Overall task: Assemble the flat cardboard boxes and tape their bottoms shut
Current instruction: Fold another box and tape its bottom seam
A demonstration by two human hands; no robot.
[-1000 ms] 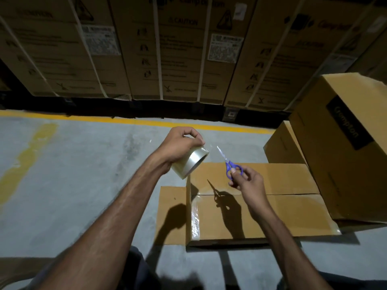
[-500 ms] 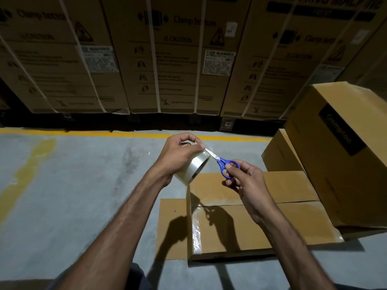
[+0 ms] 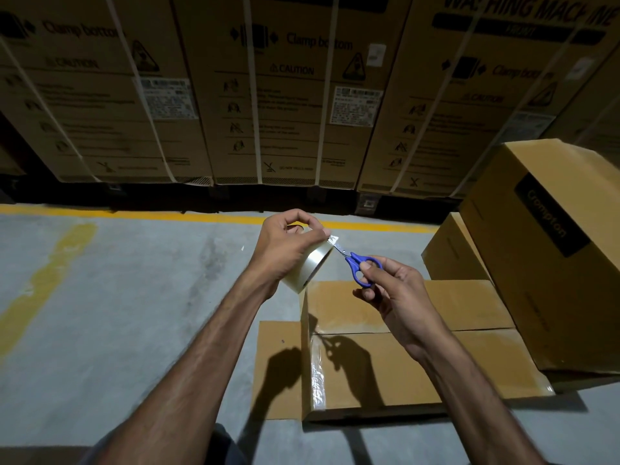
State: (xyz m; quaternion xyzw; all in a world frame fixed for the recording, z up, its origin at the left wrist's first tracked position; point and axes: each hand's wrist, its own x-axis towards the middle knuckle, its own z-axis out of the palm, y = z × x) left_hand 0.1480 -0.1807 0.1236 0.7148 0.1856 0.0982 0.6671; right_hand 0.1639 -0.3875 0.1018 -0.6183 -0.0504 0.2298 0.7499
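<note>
Since the earlier frames the right hand point(image 3: 394, 290) has brought the scissors point(image 3: 360, 268) up and in: the blades, previously apart from the roll, now sit at the free tape end beside the left thumb. The left hand point(image 3: 288, 246) has risen slightly with the tape roll point(image 3: 310, 266).

Left hand: fingers curled round the clear roll, thumb and forefinger pinching the loose tape end point(image 3: 332, 239). Right hand: fingers curled on the blue scissor handles; blades look nearly closed, but they are too small to tell exactly.

Step in hand, as judged: trimming the tape end at the roll. To do it well, keep the tab taut between the pinch and the roll, cut square across, keep the blade tips off the thumb, and leave enough of a tab that the end does not stick back down flat.

The cardboard box point(image 3: 402, 357) lies on the floor point(image 3: 134, 297) below and nearer than both hands, untouched by either, flaps folded shut, with tape showing down its left edge. Its centre seam looks untaped, though glare makes this uncertain. More boxes point(image 3: 543, 250) stand just to its right.
</note>
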